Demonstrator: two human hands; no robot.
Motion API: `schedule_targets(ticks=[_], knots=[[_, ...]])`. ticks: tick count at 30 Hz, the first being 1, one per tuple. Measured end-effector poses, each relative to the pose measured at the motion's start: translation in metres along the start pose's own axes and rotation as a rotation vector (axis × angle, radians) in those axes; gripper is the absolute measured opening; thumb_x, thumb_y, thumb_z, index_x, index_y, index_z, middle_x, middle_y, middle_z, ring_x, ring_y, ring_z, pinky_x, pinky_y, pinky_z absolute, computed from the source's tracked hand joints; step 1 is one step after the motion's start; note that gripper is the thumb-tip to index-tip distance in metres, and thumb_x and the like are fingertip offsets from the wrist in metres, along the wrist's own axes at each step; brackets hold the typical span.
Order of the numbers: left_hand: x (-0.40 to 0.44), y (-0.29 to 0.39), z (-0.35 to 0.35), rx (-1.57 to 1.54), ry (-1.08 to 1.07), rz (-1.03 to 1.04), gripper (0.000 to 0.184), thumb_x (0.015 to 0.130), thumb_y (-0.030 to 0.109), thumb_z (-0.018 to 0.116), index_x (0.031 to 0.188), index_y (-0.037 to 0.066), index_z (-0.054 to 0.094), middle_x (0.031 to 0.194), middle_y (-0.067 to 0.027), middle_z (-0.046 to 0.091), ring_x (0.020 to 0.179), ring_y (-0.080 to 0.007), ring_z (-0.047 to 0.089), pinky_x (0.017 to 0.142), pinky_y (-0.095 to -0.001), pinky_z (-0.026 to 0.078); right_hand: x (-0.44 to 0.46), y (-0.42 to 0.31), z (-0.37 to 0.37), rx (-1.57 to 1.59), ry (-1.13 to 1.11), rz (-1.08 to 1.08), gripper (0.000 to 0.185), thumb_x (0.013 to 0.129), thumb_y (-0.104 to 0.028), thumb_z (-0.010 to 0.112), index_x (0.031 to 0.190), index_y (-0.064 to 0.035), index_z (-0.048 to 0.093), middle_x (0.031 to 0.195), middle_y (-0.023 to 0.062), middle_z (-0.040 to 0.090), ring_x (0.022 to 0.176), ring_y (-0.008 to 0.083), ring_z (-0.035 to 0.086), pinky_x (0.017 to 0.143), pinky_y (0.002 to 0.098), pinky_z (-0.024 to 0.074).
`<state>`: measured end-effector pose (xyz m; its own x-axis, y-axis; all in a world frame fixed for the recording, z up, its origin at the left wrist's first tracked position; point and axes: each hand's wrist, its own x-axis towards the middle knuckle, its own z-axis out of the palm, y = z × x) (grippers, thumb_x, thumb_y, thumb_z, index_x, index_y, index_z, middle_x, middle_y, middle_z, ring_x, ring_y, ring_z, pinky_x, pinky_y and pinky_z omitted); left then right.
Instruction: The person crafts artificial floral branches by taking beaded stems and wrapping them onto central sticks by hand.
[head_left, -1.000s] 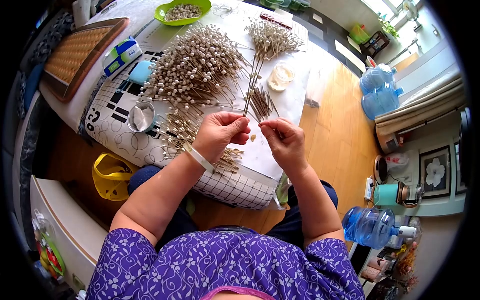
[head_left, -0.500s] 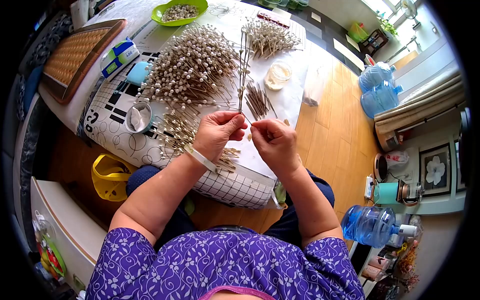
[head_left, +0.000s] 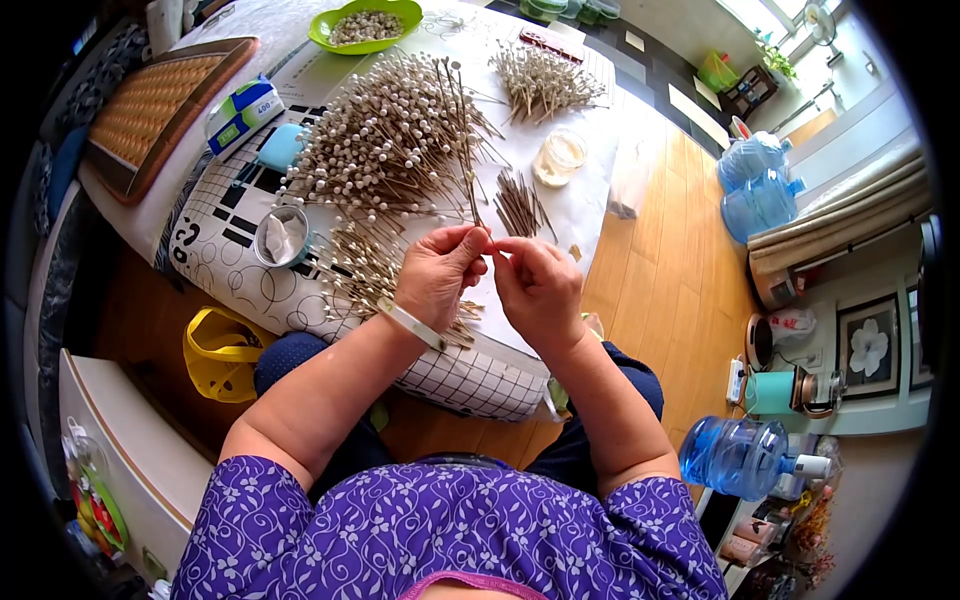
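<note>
In front of me my left hand [head_left: 440, 272], a pale band round its wrist, is closed on the lower ends of a few long brown stems [head_left: 466, 160]. They point up and away over the table. My right hand [head_left: 540, 285] is closed in a pinch beside the left fingertips, on a thin strand too fine to name. Beyond the hands lies a large heap of white-tipped stems [head_left: 380, 145]. Stems with smaller pale tips [head_left: 360, 262] lie by my left wrist. Short bare brown sticks [head_left: 520, 205] lie past my right hand.
An open jar [head_left: 559, 158] of pale contents stands right of the heap, a second bunch of white-tipped stems [head_left: 545, 80] behind it. A round tin [head_left: 281, 237], tissue pack [head_left: 245, 113] and green bowl [head_left: 366, 24] of white pieces are left and back. A yellow basket [head_left: 220, 355] sits below the table.
The held stems have tilted left at their far ends. My right hand has shifted slightly left, closer to my left hand, and the view has moved a little.
</note>
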<state>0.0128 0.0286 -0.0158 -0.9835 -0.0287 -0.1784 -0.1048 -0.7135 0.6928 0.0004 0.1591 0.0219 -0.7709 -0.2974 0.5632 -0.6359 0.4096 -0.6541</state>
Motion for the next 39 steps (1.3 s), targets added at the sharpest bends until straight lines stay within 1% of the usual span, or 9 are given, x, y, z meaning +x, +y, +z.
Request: schedule_targets(ticks=[8, 21, 24, 26, 30, 33, 35, 38, 39], knots=[[0.0, 0.002, 0.002, 0.001, 0.031, 0.013, 0.018, 0.08, 0.017, 0.061, 0.09, 0.002, 0.06, 0.07, -0.0017, 0.059, 0.056, -0.0064, 0.05, 0.049, -0.0166, 0.039, -0.001, 0.003, 0.003, -0.002, -0.003, -0.044, 0.011, 0.072, 0.0, 0.058, 0.082, -0.0055, 0.059, 0.063, 0.009, 0.055, 0.052, 0.0228, 0.054, 0.046, 0.03, 0.0427], [0.002, -0.001, 0.001, 0.015, 0.028, 0.025, 0.017, 0.079, 0.016, 0.062, 0.089, 0.002, 0.061, 0.071, -0.0015, 0.059, 0.057, -0.0064, 0.051, 0.051, -0.0169, 0.04, 0.001, 0.005, 0.003, -0.045, -0.018, -0.095, 0.013, 0.073, -0.001, 0.057, 0.084, -0.007, 0.059, 0.06, 0.0087, 0.051, 0.053, 0.0255, 0.052, 0.047, 0.0324, 0.0426], [0.003, -0.002, 0.002, 0.008, 0.052, 0.047, 0.016, 0.079, 0.015, 0.062, 0.088, 0.002, 0.061, 0.07, -0.0011, 0.059, 0.056, -0.006, 0.05, 0.05, -0.0166, 0.039, 0.0, 0.008, 0.004, -0.17, -0.05, -0.182, 0.015, 0.072, -0.002, 0.055, 0.086, -0.0066, 0.058, 0.062, 0.008, 0.051, 0.052, 0.0241, 0.053, 0.046, 0.0316, 0.0428], [0.003, -0.003, 0.001, 0.025, 0.036, 0.067, 0.015, 0.08, 0.014, 0.061, 0.088, 0.002, 0.061, 0.069, -0.0009, 0.059, 0.056, -0.0056, 0.049, 0.049, -0.0165, 0.038, -0.001, 0.004, 0.002, -0.392, -0.118, -0.273, 0.018, 0.071, -0.003, 0.054, 0.089, -0.0059, 0.057, 0.063, 0.0074, 0.051, 0.052, 0.0212, 0.053, 0.045, 0.0302, 0.0433], [0.004, 0.0, 0.002, 0.093, 0.018, 0.091, 0.014, 0.08, 0.014, 0.062, 0.086, 0.002, 0.062, 0.067, -0.0004, 0.058, 0.055, -0.0044, 0.047, 0.049, -0.0164, 0.037, -0.003, 0.005, 0.006, -0.497, -0.085, -0.39, 0.021, 0.071, -0.005, 0.053, 0.092, -0.0056, 0.057, 0.065, 0.0067, 0.052, 0.051, 0.0185, 0.053, 0.044, 0.029, 0.0433], [0.005, 0.004, -0.001, 0.188, -0.015, 0.091, 0.014, 0.081, 0.015, 0.061, 0.084, 0.002, 0.062, 0.067, -0.0007, 0.058, 0.055, -0.004, 0.047, 0.049, -0.0162, 0.037, 0.0, -0.002, -0.003, -0.445, -0.134, -0.348, 0.02, 0.07, -0.006, 0.057, 0.09, -0.004, 0.058, 0.064, 0.0068, 0.053, 0.051, 0.0181, 0.054, 0.044, 0.0268, 0.044], [0.001, 0.007, 0.004, 0.289, -0.03, 0.094, 0.014, 0.081, 0.015, 0.06, 0.083, 0.001, 0.061, 0.068, -0.0011, 0.059, 0.055, -0.004, 0.046, 0.05, -0.0164, 0.038, 0.005, 0.004, -0.011, -0.081, -0.111, -0.154, 0.017, 0.068, -0.004, 0.061, 0.085, -0.0009, 0.059, 0.063, 0.0067, 0.054, 0.053, 0.0156, 0.055, 0.046, 0.0237, 0.0447], [-0.001, 0.003, 0.005, 0.401, -0.111, 0.1, 0.014, 0.083, 0.014, 0.057, 0.083, 0.001, 0.061, 0.069, -0.0023, 0.06, 0.056, -0.0043, 0.048, 0.053, -0.0173, 0.04, 0.012, 0.037, -0.009, 0.638, -0.084, 0.431, 0.017, 0.077, -0.006, 0.062, 0.091, 0.0036, 0.06, 0.078, 0.0054, 0.062, 0.066, 0.0072, 0.057, 0.058, 0.02, 0.0458], [-0.003, 0.003, 0.007, 0.416, -0.131, 0.067, 0.014, 0.083, 0.014, 0.057, 0.084, 0.001, 0.061, 0.07, -0.0021, 0.06, 0.058, -0.0049, 0.049, 0.054, -0.0173, 0.04, 0.015, 0.039, -0.013, 0.721, -0.151, 0.515, 0.02, 0.08, -0.009, 0.061, 0.095, 0.004, 0.06, 0.084, 0.0066, 0.062, 0.074, 0.0073, 0.056, 0.065, 0.02, 0.0455]])
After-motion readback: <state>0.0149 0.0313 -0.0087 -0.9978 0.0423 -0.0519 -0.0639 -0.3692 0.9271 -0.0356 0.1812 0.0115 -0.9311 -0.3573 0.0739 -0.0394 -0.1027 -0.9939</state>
